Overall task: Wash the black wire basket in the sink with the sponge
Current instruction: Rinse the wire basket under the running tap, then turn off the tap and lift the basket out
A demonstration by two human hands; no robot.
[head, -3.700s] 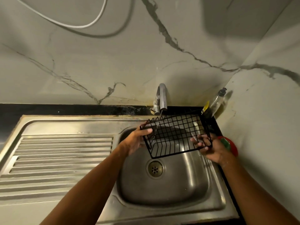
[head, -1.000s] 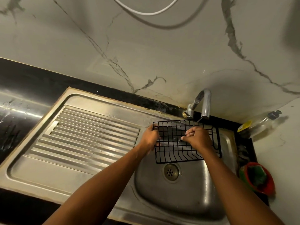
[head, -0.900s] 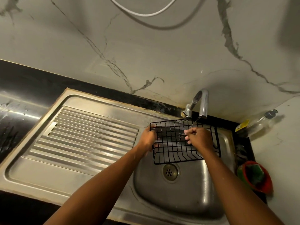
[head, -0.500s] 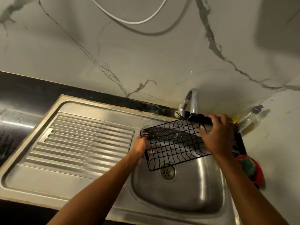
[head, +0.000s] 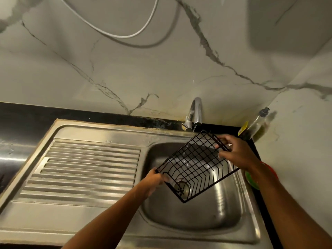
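A pale marble-veined wall [head: 161, 69] rose behind a stainless steel sink [head: 197, 221] with a ribbed draining board [head: 89, 168] set into the dark table [head: 21, 123].

In the head view, the rectangular black wire basket [head: 195, 164] was held in the air above the sink bowl, tilted steeply. Its upper corner sat just under the curved chrome tap [head: 196, 112] and its lower corner hung over the round drain [head: 181, 187]. The left hand [head: 154, 178] had its fingers curled round the low left corner. The right hand [head: 233, 151] pinched the upper right end between thumb and fingers.

Half a second before, the basket lay flatter and the right hand covered its far rim by the tap. Since then the right hand had shifted along to the end wire and the basket had swung round, one corner dipping. A thin stream seemed to fall on the raised corner, so this looked like rinsing, each side turned under the water.

The green sponge [head: 250, 178] sat untouched in its red bowl [head: 269, 169] at the right, half hidden by the forearm.
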